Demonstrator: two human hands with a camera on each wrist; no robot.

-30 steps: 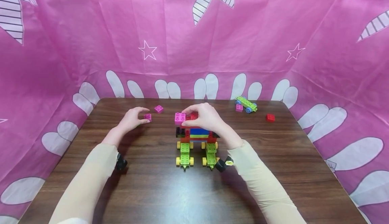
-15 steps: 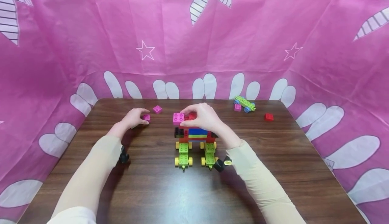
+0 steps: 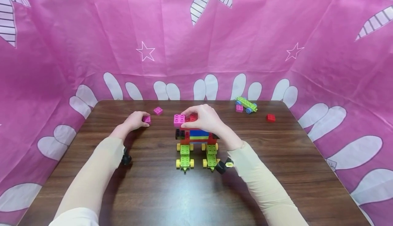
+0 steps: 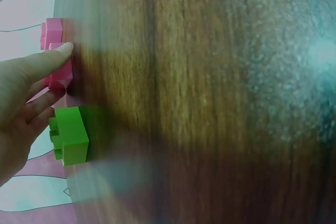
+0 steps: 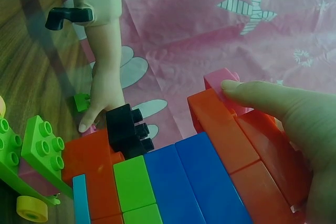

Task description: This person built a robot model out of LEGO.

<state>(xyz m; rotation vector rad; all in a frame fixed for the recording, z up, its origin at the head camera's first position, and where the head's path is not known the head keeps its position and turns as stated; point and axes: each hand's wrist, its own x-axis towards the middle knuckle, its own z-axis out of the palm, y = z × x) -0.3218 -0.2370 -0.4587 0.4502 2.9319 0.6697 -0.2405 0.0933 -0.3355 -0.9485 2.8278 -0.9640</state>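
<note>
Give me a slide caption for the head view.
Right hand holds a pink brick atop the brick model; left hand grips a small pink brick.

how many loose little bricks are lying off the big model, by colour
pink: 3, the pinched pink brick in the left hand, the back pink brick, and the pink brick by the cart, beside the wheeled cart
red: 1, the red brick
green: 1, the green brick, seen beside the left hand in the wrist views
total: 5
</note>
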